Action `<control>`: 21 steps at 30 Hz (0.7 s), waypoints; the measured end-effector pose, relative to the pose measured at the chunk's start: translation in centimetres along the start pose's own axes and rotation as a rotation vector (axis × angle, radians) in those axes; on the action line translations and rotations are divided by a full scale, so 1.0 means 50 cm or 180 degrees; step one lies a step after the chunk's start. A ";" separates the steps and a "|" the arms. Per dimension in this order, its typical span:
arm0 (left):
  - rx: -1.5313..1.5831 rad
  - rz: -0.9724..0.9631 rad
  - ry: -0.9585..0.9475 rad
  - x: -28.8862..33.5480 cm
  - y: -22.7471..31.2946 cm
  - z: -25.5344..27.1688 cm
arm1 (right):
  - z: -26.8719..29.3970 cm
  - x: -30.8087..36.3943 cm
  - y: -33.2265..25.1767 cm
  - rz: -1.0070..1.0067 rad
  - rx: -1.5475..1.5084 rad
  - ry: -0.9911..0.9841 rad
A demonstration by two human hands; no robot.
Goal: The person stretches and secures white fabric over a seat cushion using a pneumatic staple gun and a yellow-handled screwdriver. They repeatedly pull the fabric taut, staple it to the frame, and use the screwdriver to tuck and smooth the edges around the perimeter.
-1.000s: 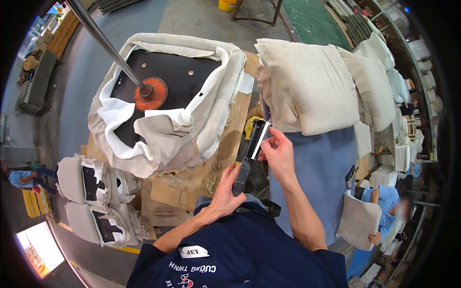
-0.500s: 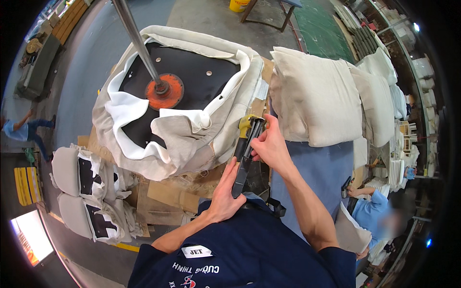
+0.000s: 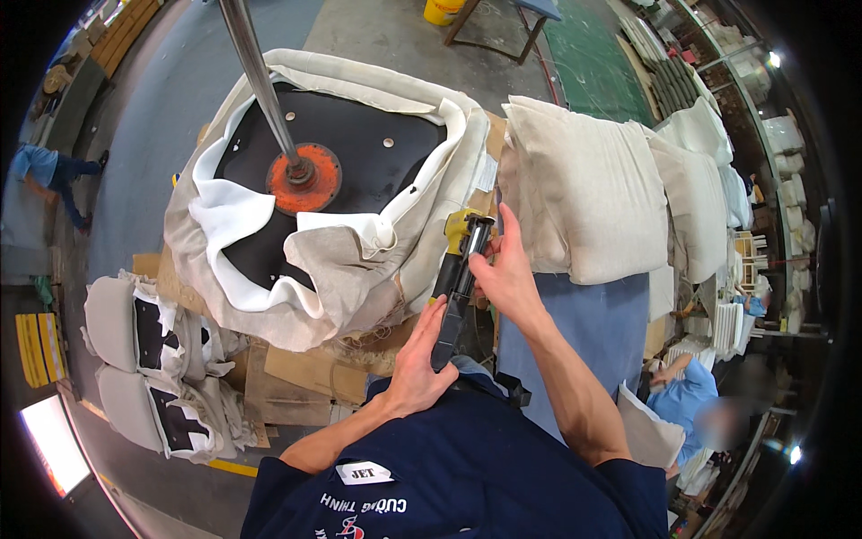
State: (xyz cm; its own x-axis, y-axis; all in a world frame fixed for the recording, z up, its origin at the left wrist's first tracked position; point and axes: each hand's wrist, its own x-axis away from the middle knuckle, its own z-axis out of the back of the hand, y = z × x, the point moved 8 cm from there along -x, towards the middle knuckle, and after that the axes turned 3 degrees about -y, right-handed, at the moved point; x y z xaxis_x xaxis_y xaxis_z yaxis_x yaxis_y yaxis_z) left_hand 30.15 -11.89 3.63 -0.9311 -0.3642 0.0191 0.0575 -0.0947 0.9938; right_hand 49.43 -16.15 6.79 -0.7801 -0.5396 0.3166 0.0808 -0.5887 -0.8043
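A yellow and black staple gun (image 3: 460, 269) is held close in front of my body, its yellow head pointing away from me. My left hand (image 3: 420, 361) is wrapped round its lower black end. With thumb and curled fingers, my right hand (image 3: 508, 278) grips the side near the head, while its index finger stretches up past it. What lies under the right fingers is partly hidden. Beyond the gun lies an upholstered seat piece (image 3: 359, 135), with a black underside, white padding and loose beige fabric (image 3: 346, 260) folded round its edges.
A metal pole (image 3: 256, 81) with an orange round plate (image 3: 305, 180) presses on the seat piece. Stuffed beige cushions (image 3: 597, 193) lie on a blue-covered table (image 3: 575, 332) at right. Grey padded pieces (image 3: 121, 359) stand at lower left. A co-worker in blue (image 3: 687, 395) is at lower right.
My right index finger has straightened upward, and the dark part along the gun's side now lies closer to its body. The co-worker's black tool at right is out of sight.
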 end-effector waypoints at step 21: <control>0.0466 0.0018 0.0245 -0.107 0.056 0.035 | -0.053 -0.130 0.166 -0.0539 -0.6358 -0.2309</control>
State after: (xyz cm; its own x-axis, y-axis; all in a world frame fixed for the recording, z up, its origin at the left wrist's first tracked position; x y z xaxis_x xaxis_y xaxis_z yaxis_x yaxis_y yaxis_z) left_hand 34.65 -8.58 6.51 -0.9003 -0.4348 0.0220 0.0043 0.0416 0.9991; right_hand 53.51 -15.94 -3.30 -0.3507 -0.9287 0.1208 -0.9287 0.3615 0.0830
